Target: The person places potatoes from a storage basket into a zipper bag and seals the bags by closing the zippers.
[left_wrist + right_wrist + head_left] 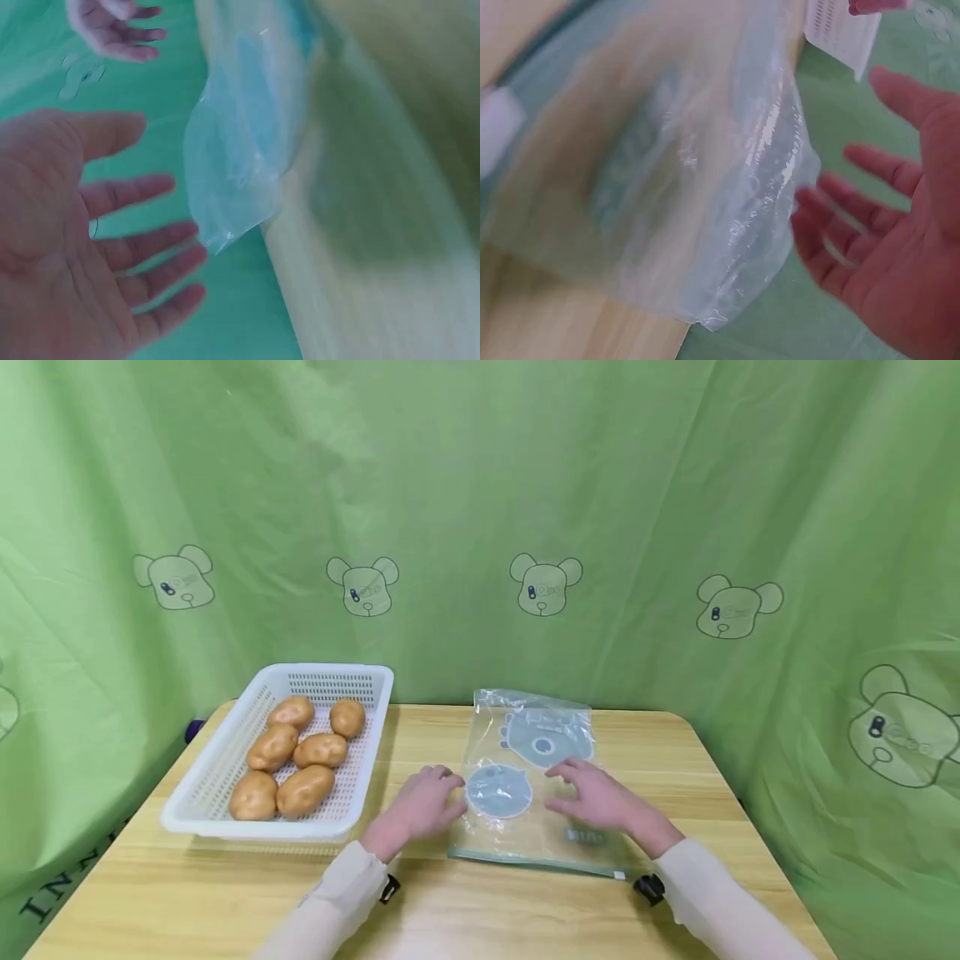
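On the surface [427,906], right of one white basket [255,829] holding six potatoes [305,790], lay one clear bag [525,789], lettering [584,836] hard to read. Left hand [423,802] and right hand [600,797] were spread at its sides; contact unclear.

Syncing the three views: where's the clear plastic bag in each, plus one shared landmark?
Head: plastic bag, just right of centre, lower half.
Left wrist: bag, upper middle, partly blurred.
Right wrist: bag, large, left and centre.
Shared landmark: green curtain, in all three.
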Motion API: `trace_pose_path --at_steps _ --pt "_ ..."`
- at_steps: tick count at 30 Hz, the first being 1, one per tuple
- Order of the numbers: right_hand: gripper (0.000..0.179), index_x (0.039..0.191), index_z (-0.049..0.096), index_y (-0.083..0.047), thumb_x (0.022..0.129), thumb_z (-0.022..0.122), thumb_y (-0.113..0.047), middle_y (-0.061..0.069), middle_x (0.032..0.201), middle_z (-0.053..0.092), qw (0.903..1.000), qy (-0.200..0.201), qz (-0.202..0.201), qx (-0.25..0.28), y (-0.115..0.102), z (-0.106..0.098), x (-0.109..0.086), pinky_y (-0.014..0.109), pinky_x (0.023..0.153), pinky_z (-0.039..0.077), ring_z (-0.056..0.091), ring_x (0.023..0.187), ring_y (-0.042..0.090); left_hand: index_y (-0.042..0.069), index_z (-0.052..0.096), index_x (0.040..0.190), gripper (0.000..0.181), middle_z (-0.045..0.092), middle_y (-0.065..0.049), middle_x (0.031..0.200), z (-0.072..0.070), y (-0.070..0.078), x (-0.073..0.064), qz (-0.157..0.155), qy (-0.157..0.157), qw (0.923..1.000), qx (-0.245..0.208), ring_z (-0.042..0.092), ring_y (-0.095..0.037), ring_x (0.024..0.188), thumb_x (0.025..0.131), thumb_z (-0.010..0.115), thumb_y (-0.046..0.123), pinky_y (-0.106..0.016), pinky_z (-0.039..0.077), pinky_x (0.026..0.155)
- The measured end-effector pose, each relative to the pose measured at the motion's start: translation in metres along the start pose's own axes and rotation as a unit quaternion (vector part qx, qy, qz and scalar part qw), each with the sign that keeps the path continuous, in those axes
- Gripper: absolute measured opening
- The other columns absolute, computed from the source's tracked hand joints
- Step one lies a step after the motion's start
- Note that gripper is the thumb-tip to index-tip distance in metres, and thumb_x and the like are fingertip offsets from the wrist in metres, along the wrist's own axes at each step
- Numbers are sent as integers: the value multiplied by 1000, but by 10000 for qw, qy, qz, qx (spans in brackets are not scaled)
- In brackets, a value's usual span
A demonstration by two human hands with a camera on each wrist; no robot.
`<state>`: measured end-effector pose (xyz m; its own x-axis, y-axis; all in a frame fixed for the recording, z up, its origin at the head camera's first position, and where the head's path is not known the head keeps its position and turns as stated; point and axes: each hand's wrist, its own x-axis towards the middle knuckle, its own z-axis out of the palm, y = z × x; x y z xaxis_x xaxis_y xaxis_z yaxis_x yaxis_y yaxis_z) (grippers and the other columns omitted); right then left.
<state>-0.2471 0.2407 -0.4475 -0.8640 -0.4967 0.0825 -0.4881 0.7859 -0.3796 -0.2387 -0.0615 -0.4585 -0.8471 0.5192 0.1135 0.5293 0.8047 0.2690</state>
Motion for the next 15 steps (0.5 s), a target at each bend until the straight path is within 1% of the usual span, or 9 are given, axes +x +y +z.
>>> trace_pose_path --at_steps 3,4,7,10,13,15 --pt "42 115 62 -5 85 69 -34 6 109 59 9986 -343 -359 164 -1 3 -10 38 80 51 58 95 25 12 64 115 33 59 -8 118 7 4 -3 503 -314 9982 -26 55 -25 107 90 61 34 -42 45 93" --pt "39 113 63 -6 85 70 -32 5 107 59 9977 -453 -462 207 -1 5 -13 36 79 51 58 94 23 13 64 113 32 60 -6 115 9 6 -4 647 -422 9970 -48 56 -23 105 89 63 33 -39 46 92" --pt "37 111 64 -8 82 73 -31 2 104 59 9950 -654 -722 241 -2 10 -20 32 76 51 58 90 20 15 64 113 33 61 -2 111 17 9 -6 1014 -680 9925 -78 57 -17 99 86 67 32 -33 48 89" --pt "43 112 63 -9 78 76 -31 1 101 60 9921 -756 -967 255 -2 16 -24 30 76 51 57 87 17 16 61 118 41 60 2 109 23 13 -7 1177 -963 9881 -251 56 -11 94 82 71 33 -28 48 85" --pt "50 115 61 -8 75 79 -31 -1 98 60 9898 -903 -1057 315 0 21 -27 27 74 50 56 85 14 17 58 122 48 59 3 104 29 16 -7 1250 -1217 9837 -444 54 -7 90 79 75 35 -25 48 81" --pt "52 117 59 -8 74 80 -30 -2 97 59 9885 -1039 -1034 381 0 24 -29 27 74 50 56 83 12 19 57 122 50 59 5 101 33 18 -7 1305 -1326 9814 -476 54 -5 89 78 76 35 -24 48 81"
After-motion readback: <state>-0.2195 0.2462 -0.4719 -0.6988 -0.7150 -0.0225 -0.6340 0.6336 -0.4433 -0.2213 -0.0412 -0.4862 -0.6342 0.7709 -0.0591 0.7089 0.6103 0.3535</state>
